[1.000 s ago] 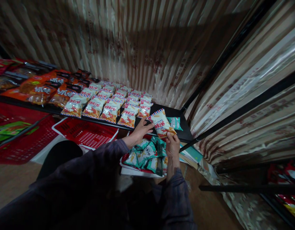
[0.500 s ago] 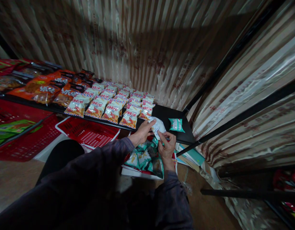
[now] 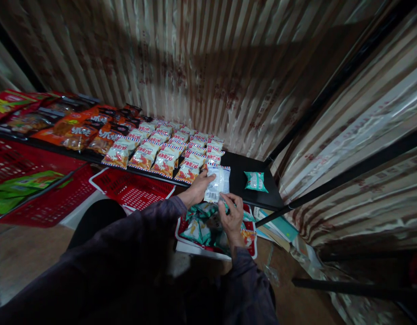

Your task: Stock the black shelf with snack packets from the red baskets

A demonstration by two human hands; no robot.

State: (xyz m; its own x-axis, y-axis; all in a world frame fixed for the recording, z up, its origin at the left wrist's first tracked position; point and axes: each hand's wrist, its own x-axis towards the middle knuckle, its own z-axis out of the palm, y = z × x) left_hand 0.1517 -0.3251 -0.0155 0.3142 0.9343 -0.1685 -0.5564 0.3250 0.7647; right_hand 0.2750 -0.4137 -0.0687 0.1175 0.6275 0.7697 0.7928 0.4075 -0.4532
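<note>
We turn up a white snack packet's [image 3: 222, 181] printed back at the black shelf's [image 3: 236, 169] front edge.
Head view: our left hand [image 3: 197, 188] clasps its left side; our right hand [image 3: 232, 215], half-curled, touches its lower corner, grip unclear.

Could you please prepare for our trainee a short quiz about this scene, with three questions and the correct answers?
1. True or false: a single teal packet lies on the black shelf, apart from the left hand.

2. Fill in: the left hand holds a white packet whose printed ____ shows near its lower edge.

3. Choose: on the shelf, what lies directly left of the rows of white-and-orange packets?
A. Glass jars
B. Orange packets
C. Blue bottles

Key: 1. True. 2. Barcode. 3. B.
</note>
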